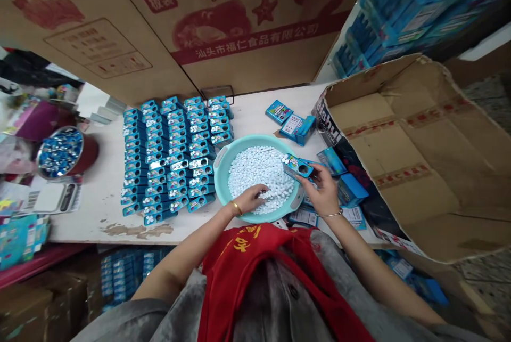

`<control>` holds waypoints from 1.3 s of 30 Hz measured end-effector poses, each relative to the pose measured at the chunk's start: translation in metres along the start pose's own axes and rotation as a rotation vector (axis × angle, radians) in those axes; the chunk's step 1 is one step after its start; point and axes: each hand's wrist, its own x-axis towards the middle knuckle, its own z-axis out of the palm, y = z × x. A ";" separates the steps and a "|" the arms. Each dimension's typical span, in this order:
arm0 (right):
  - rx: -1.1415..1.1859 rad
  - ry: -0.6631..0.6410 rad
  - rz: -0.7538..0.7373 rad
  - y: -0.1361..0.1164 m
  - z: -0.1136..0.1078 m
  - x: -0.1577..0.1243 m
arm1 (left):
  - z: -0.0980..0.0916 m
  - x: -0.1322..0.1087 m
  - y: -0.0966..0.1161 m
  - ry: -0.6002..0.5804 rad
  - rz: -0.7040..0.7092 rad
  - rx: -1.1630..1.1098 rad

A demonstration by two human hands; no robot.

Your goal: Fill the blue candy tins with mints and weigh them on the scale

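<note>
A mint-green basin full of small white candies stands at the middle of the table. My left hand dips into the candies at the front of the basin, its fingers curled around some of them. Over the basin's right rim, my right hand grips a small blue candy box, tilted, with a round dark hole at its near end. Several rows of similar blue boxes stand to the left of the basin. More blue boxes lie loose behind and to the right of it.
An open cardboard box sits at the right. Tall cartons line the back, with blue packages stacked at the back right. At the left are a tub of shiny blue wrapped pieces and a white scale.
</note>
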 end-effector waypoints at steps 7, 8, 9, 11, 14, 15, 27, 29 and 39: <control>-0.166 -0.054 -0.190 -0.004 0.004 0.002 | -0.079 -0.033 0.040 0.108 0.104 -0.066; -0.196 -0.076 -0.230 -0.004 0.006 0.001 | -0.089 -0.035 0.049 0.101 0.109 -0.016; -0.220 -0.101 -0.267 -0.005 0.008 0.000 | -0.098 -0.036 0.057 0.087 0.113 0.042; -0.250 -0.154 -0.325 -0.005 0.013 -0.002 | -0.113 -0.035 0.075 0.038 0.114 0.177; -0.263 -0.205 -0.386 -0.005 0.021 -0.007 | -0.123 -0.028 0.100 -0.060 0.062 0.405; -0.265 -0.216 -0.400 -0.005 0.024 -0.008 | -0.124 -0.026 0.109 -0.092 0.024 0.479; -0.176 -0.258 -0.385 -0.007 0.030 -0.018 | -0.118 -0.031 0.182 -0.183 -0.144 0.888; -0.128 -0.279 -0.345 -0.013 0.026 -0.021 | -0.121 -0.039 0.175 -0.096 -0.094 0.792; 0.094 -0.735 -0.334 -0.059 0.054 -0.060 | -0.053 -0.141 0.076 0.246 -0.132 0.314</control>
